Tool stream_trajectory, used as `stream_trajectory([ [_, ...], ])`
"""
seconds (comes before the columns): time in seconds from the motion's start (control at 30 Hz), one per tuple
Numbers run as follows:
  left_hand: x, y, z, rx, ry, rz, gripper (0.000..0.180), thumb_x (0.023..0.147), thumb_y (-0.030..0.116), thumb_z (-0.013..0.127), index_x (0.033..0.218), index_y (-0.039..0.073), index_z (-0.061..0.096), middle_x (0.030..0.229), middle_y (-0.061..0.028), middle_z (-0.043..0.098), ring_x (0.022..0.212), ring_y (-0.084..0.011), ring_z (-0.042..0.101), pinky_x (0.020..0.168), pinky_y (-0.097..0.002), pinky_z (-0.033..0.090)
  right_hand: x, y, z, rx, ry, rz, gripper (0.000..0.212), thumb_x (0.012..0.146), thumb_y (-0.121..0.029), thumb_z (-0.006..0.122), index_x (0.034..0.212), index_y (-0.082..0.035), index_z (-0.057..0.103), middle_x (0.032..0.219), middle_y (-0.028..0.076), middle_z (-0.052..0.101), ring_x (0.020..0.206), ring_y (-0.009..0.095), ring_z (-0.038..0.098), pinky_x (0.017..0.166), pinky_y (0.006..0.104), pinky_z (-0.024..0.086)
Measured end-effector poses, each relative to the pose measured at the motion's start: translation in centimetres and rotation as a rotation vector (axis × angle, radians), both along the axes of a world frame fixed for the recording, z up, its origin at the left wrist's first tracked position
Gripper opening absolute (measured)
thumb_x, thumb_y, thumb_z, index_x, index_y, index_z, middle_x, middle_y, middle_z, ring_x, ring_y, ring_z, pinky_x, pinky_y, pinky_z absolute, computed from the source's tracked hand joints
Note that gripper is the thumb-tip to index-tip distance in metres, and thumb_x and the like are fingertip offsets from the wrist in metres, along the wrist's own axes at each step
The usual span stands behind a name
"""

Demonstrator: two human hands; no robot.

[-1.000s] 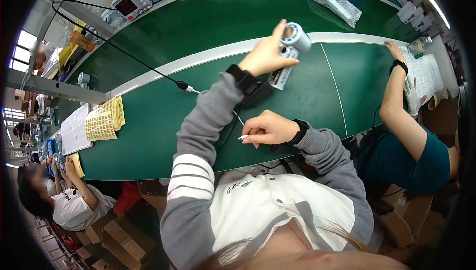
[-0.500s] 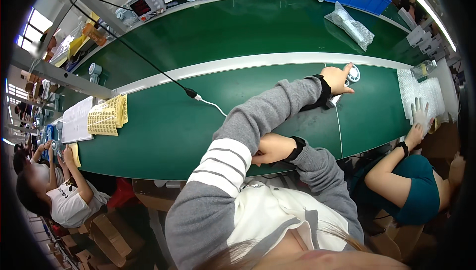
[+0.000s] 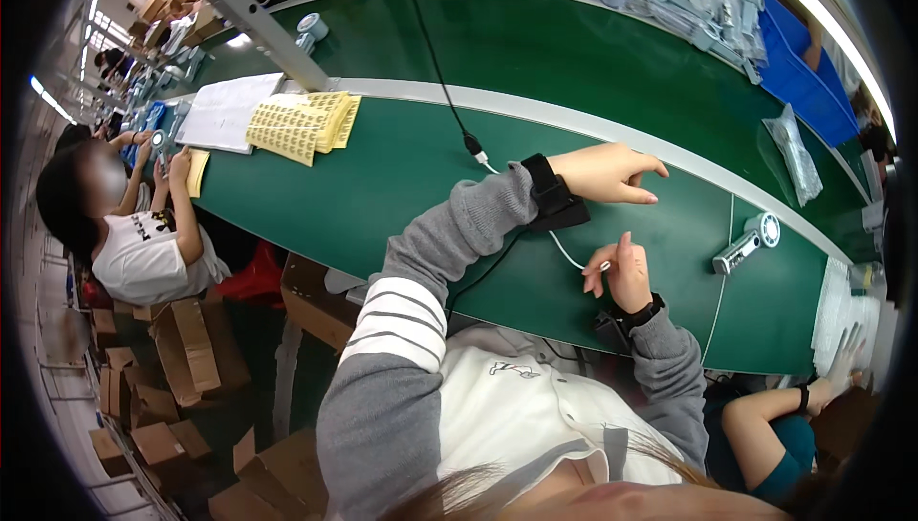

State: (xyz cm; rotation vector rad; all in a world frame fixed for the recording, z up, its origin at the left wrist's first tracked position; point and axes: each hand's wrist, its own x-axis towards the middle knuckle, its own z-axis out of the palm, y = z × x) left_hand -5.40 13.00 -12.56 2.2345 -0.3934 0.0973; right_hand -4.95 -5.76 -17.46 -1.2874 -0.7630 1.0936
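My left hand (image 3: 612, 173) hovers over the green work table (image 3: 382, 196) with its fingers apart, holding nothing. A black band wraps that wrist. My right hand (image 3: 620, 274) is closer to me and pinches the plug end of a thin white cable (image 3: 564, 251). The cable runs back to a black connector (image 3: 473, 146) and a black lead. A small white and grey handheld device (image 3: 748, 243) with a round head lies on the table to the right of both hands, apart from them.
Yellow label sheets (image 3: 301, 124) and white papers (image 3: 229, 110) lie at the left. A clear plastic bag (image 3: 794, 153) and a blue bin (image 3: 803, 81) are at the right. One person (image 3: 134, 244) sits on my left; another's hand (image 3: 843, 357) rests at right. Cardboard boxes (image 3: 163, 397) stand below.
My left hand carried the device from high over the table out to the right, set it down and has drawn back empty. The right hand stayed on the cable end.
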Motion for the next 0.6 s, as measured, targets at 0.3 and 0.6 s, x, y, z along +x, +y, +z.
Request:
stream_trajectory([
  [0.3,-3.0,1.5,-3.5,-0.637,-0.018,0.068,0.040,0.081,0.028,0.056,0.111,0.001,0.052,0.083,-0.0114,0.058,0.077,-0.0172,0.056,0.067,-0.0268,0.044,1.8,5.1,-1.4,0.075,0.132,-0.151,0.058,0.092,-0.045,0.022,0.088,0.004,0.053,0.065,0.012,0.056,0.048,0.016,0.049,0.048,0.0241,0.040],
  [0.6,-3.5,0.4,-5.0,-0.433,-0.148,0.240,0.035,0.084,0.024,0.053,0.110,0.000,0.053,0.091,-0.0109,0.058,0.080,-0.0159,0.056,0.070,-0.0274,0.045,1.9,7.0,-2.5,0.256,0.320,-0.332,0.058,0.089,-0.052,0.024,0.104,-0.001,0.045,0.094,0.007,0.053,0.080,0.017,0.053,0.068,0.0285,0.043],
])
